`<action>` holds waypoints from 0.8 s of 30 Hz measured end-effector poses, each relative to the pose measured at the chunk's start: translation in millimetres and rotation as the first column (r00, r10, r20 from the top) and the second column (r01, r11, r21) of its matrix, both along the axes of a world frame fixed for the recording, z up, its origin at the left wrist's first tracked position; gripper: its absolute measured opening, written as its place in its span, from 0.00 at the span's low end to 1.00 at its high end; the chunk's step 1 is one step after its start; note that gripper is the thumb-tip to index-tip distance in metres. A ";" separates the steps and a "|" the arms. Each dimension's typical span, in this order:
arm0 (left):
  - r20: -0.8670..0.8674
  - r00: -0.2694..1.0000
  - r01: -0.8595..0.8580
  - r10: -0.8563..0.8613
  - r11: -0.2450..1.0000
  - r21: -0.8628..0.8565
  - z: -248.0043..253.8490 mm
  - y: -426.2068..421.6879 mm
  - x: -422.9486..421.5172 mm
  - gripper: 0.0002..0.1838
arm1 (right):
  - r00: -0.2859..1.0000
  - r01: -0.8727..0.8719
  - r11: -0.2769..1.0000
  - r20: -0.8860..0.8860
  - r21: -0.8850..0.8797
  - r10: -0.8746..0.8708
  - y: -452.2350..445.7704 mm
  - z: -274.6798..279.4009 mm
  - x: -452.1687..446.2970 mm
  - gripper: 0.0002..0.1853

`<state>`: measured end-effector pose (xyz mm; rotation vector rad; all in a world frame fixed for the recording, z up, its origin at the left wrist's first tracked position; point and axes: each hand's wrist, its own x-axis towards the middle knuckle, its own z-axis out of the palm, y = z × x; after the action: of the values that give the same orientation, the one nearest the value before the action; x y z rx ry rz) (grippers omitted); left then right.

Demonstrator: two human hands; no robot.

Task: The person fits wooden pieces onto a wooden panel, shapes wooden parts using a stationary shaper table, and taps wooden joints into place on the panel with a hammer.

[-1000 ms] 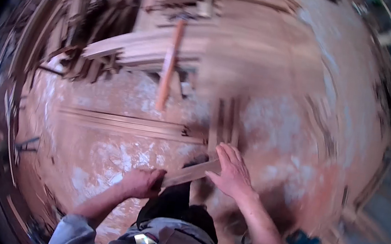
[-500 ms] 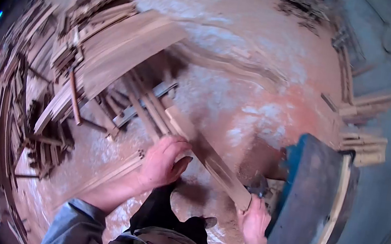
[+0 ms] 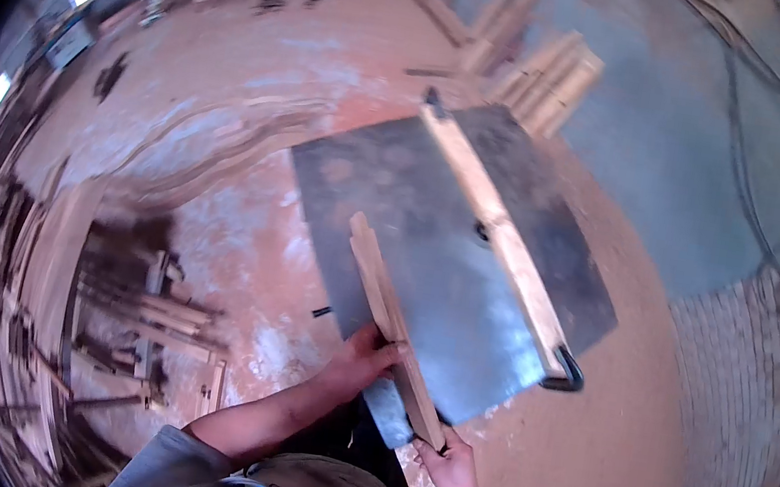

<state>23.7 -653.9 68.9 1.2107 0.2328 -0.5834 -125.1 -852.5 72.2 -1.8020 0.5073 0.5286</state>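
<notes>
A wooden strip [image 3: 411, 388] with a stepped far end lies at a slant over the near left part of a metal machine table [image 3: 348, 187]. My left hand [image 3: 367, 355] grips it around the middle, thumb across the top. At its near end my right hand [image 3: 448, 462] is closed on the strip, close to the table's front corner. I cannot tell whether it is one piece or two laid together. Across the table runs a straight wooden fence [image 3: 501, 240], apart from the strip, with a black clamp [image 3: 567, 371] at its near end.
A small dark part [image 3: 483, 229] shows against the fence's middle. Pale wooden pieces [image 3: 550, 81] lean by the wall behind the table. Left of me several wood strips [image 3: 163, 310] rest on a support, beside a wide board [image 3: 70, 226]. Sawdust covers the floor [image 3: 620, 459].
My view has swung right, from the wood stacks to the machine table. Both hands have brought the strip over the table; my left hand, looser before, now grips it.
</notes>
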 end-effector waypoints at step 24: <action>0.192 0.921 -0.002 -0.338 0.489 0.872 -60.6 -252.9 35.5 0.43 | 0.729 0.651 0.576 -0.195 0.494 -0.657 -216.3 -44.7 9.9 0.13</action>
<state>59.2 -906.8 8.4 2.3461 0.0919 -0.3994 -115.2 -1068.8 27.5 -0.9579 0.8782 0.1028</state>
